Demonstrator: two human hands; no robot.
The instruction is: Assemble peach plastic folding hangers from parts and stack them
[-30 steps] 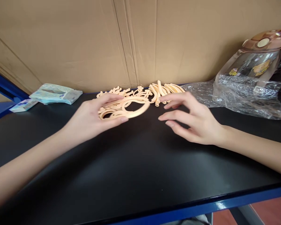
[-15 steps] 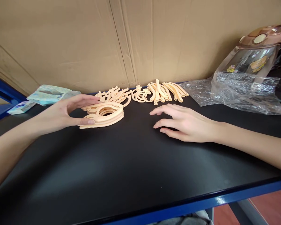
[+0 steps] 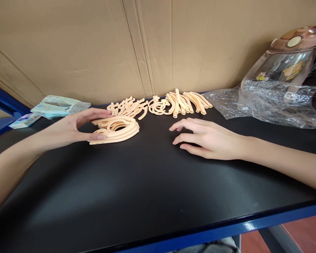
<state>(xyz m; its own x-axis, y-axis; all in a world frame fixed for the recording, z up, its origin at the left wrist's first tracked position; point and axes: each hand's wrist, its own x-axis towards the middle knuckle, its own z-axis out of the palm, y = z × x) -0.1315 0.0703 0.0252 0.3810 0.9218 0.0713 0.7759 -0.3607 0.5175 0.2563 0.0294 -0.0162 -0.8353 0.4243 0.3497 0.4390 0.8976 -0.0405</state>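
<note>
My left hand is at a stack of peach plastic folding hangers on the black table. Its thumb presses against the front side and the fingers reach over the back, so the stack is between them. The stack lies flat, folded, with curved edges facing right. My right hand hovers or rests palm down over the table, fingers bent and apart, holding nothing. Behind the hands lie loose peach hooks, some ring-like curved hooks and a pile of curved hanger arms.
At the back left are a light blue soft pack and a smaller packet. Crumpled clear plastic lies at the back right, before a tilted drinking bottle. A cardboard wall stands behind; a blue rail edges the table.
Both hands and the hanger stack are almost where they were. The upper hangers in the stack look slightly shifted. The view has moved a little.
</note>
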